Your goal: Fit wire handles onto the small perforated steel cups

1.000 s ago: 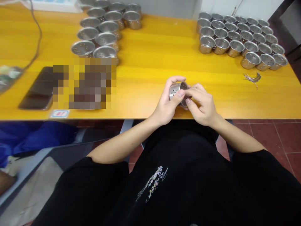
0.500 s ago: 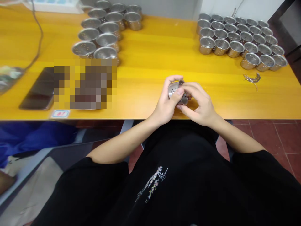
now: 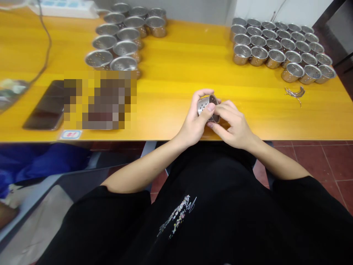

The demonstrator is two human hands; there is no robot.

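Note:
My left hand point(image 3: 194, 123) is closed around a small perforated metal cup point(image 3: 203, 104), thumb over its side and fingers behind it. The cup lies tilted, its mouth turned toward my right hand point(image 3: 235, 124). Right index and middle fingers reach to the mouth, while the right thumb rests at the lower rim. Those fingertips grip the cup's edge; whether a small part sits between them is hidden. To the right, a little bundle of thin bent metal wires point(image 3: 295, 92) lies on the yellow table point(image 3: 176, 84).
Several similar cups point(image 3: 275, 57) stand in rows at the back right. Another group of larger-looking cups point(image 3: 125, 62) stands at left. Nearer me are a dark phone point(image 3: 44, 106), a pixelated patch and a small label point(image 3: 71, 134). A cable point(image 3: 46, 48) and white power strip point(image 3: 68, 9) lie far left.
The right fingers have drawn slightly down and back from the cup's mouth, so more of its inside shows. My left hand keeps the cup in nearly the same place.

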